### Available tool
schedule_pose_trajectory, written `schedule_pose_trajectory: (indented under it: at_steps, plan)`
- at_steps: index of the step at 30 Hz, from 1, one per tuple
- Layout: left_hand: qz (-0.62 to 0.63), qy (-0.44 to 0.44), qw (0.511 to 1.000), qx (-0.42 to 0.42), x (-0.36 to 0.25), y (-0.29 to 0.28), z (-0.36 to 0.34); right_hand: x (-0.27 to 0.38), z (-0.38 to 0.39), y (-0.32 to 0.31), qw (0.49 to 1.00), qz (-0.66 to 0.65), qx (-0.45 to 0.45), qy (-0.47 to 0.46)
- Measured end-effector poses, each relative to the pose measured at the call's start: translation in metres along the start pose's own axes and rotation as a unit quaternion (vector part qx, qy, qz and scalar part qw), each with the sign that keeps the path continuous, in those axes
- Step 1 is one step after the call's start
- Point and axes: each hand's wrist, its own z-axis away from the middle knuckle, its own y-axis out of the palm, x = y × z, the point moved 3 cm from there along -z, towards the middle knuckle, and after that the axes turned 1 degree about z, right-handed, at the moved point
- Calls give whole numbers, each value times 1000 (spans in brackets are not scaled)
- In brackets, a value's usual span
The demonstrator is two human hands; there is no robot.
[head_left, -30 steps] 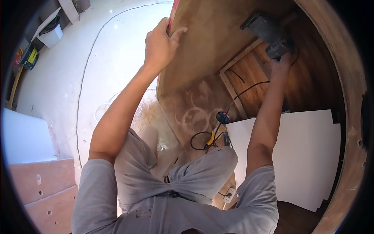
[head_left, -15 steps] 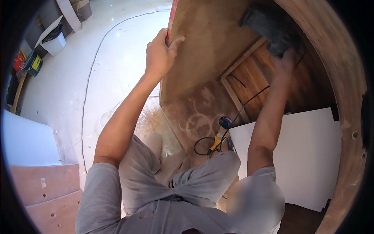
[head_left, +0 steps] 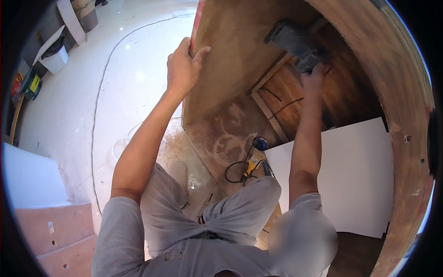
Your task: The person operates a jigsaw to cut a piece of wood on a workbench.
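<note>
Upright at the upper middle stands a brown wooden panel (head_left: 230, 60), forming one side of a wooden cabinet. Its left edge is gripped by my left hand (head_left: 184, 64), thumb lying on the inner face and fingers behind the edge, mostly hidden. Inside the dim cabinet, my right hand (head_left: 316, 76) is closed round the rear of a dark power sander (head_left: 290, 39) with a flat, rectangular head. The sander is held close to the panel's inner face; whether it touches cannot be told in the shadow. A black cord (head_left: 288, 106) runs beneath my right forearm.
A dusty brown board (head_left: 230, 120) with ring marks lies low, holding a blue-and-black round object (head_left: 260, 143) and a yellow tool (head_left: 251, 166) with coiled cord. A white sheet (head_left: 350, 171) rests under my right arm. A curved wooden edge (head_left: 369, 69) bounds the right.
The sander and my right hand have moved left and slightly down in the picture, closer to the panel. The whole scene has shifted a little left; my left hand keeps its grip.
</note>
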Motion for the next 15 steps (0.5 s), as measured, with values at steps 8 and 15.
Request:
schedule_pose_trajectory:
  at_steps: [8,15]
  plan:
    - [-5,23,1000,-1,5,0,0,-2,14,9,998,41,36,9]
    - [-27,-16,999,21,-6,-5,1,-43,35,-18,1000,-21,6,-10]
